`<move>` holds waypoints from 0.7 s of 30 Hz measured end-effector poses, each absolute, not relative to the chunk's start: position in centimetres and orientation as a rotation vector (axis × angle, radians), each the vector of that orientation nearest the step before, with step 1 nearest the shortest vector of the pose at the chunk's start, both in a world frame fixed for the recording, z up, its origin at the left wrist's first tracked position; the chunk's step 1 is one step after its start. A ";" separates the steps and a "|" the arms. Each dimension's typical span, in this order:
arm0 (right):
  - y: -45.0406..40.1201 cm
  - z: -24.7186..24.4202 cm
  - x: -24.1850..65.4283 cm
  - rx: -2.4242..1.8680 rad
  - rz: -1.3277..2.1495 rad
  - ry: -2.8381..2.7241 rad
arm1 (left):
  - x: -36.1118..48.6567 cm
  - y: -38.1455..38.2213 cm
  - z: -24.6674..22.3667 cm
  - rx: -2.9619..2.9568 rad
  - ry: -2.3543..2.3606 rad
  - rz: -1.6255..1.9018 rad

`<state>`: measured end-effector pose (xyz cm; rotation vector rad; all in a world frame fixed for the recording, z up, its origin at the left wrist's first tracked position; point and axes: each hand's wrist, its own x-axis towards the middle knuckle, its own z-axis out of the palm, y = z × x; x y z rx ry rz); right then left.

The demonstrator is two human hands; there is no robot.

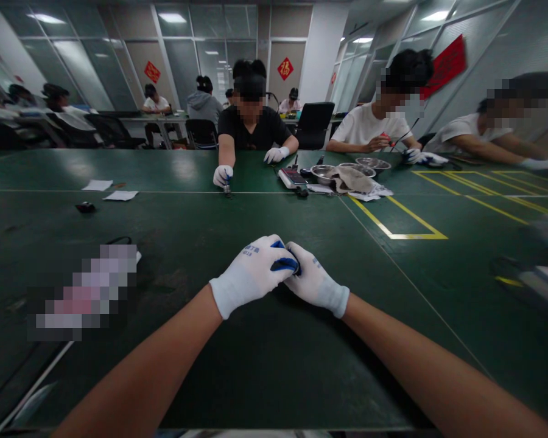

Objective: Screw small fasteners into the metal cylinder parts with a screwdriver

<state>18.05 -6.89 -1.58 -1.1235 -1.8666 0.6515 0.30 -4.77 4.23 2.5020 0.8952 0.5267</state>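
My left hand (258, 267), in a white glove with blue on the finger side, is curled closed in the middle of the view. My right hand (314, 278), gloved the same way, presses against it from the right with its fingers bent. A small dark patch shows where the fingertips meet, but what they hold, if anything, is covered by the gloves. Both hands are just above or on the green tabletop (274, 371); I cannot tell which.
A blurred-out flat item (89, 286) with a cord lies at left, near paper slips (121, 195) and a small black object (86, 207). Metal bowls (323, 174) and a cloth (352, 180) sit farther back. A person (256, 125) opposite reaches onto the table; others sit at right.
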 end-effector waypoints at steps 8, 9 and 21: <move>-6.9 -1.8 18.1 -1.114 0.642 -1.871 | 0.3 -5.1 4.3 2.489 0.930 0.456; -6.8 -1.8 18.1 -1.115 0.644 -1.870 | 0.2 -5.2 4.2 2.507 0.943 0.451; -6.7 -1.8 18.2 -1.143 0.688 -1.815 | 0.3 -5.1 3.5 2.466 0.976 0.549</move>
